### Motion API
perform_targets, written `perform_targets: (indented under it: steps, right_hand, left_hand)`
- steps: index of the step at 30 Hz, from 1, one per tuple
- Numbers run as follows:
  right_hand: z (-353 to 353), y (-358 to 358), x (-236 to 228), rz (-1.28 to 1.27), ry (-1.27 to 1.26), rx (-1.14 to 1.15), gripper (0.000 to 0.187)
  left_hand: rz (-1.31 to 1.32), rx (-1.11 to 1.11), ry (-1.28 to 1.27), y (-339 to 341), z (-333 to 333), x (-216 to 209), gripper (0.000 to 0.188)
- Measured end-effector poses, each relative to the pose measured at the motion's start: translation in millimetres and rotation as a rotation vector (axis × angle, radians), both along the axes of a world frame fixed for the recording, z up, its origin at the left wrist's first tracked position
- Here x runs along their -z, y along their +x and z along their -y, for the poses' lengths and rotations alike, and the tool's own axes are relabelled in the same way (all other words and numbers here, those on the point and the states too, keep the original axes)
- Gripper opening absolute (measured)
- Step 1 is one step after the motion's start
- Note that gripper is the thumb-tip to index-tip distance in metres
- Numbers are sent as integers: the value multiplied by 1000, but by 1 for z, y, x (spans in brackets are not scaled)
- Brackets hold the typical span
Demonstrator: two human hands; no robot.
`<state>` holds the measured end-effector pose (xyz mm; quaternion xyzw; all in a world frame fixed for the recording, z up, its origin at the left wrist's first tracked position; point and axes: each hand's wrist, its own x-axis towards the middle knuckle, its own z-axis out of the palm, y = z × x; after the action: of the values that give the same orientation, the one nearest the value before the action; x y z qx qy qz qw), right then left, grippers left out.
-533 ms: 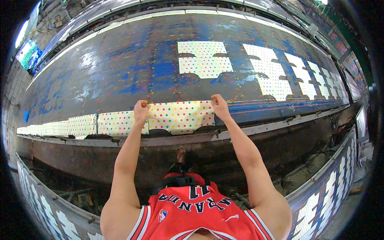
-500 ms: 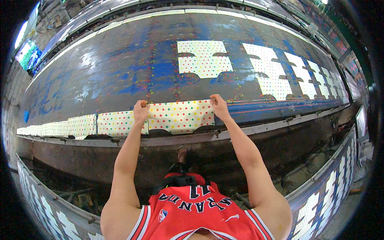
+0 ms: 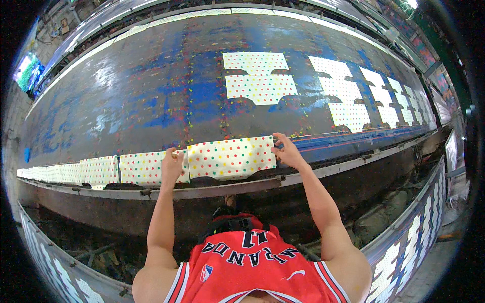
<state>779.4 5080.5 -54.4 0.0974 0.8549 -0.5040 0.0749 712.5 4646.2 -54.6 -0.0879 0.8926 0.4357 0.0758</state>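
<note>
A white cloth piece (image 3: 232,157) with red, green and yellow dots lies along the near edge of the long table, its curved cut-out toward me. My left hand (image 3: 172,165) is just past its left end, over the neighbouring dotted piece (image 3: 144,167); its fingers are loosely bent and apart, with no cloth visibly gripped. At the right end, my right hand (image 3: 289,152) has its fingers spread beside the cloth's edge. Whether those fingertips still touch the cloth, I cannot tell.
The dark table (image 3: 151,101) is streaked with blue and speckled with paint. A dotted cut piece (image 3: 260,88) lies farther back, with several more in a row to the right. A metal rail (image 3: 217,190) runs along the near edge. Another table (image 3: 404,262) with cut pieces stands behind me at right.
Both hands have loosened from the cloth's upper corners, and their fingers have opened. The left has shifted slightly left, the right slightly right. The cloth now lies on the table.
</note>
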Motion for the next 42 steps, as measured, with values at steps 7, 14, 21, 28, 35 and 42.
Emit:
perform_targets:
  steps: [7, 14, 21, 28, 35, 42]
  right_hand:
    - [-26, -36, -9, -33, 53, 145, 59]
    - [-23, -61, 4, 25, -10, 235, 61]
    - [-40, -82, -5, -27, 41, 229, 52]
    - [-76, -121, -14, -59, 41, 192, 43]
    - [-116, -172, -6, -123, 2, 118, 40]
    - [-160, -222, 9, -234, -57, 124, 29]
  left_hand:
    - [-177, -35, 163, -32, 26, 0, 31]
    - [-135, 111, 240, -89, -2, 24, 32]
    - [-193, 301, 70, -155, -60, 17, 39]
    - [-299, 586, -827, -175, -124, -3, 103]
    - [-179, 634, -1036, -204, -155, -14, 110]
    - [-404, 398, -933, -265, -178, 2, 55]
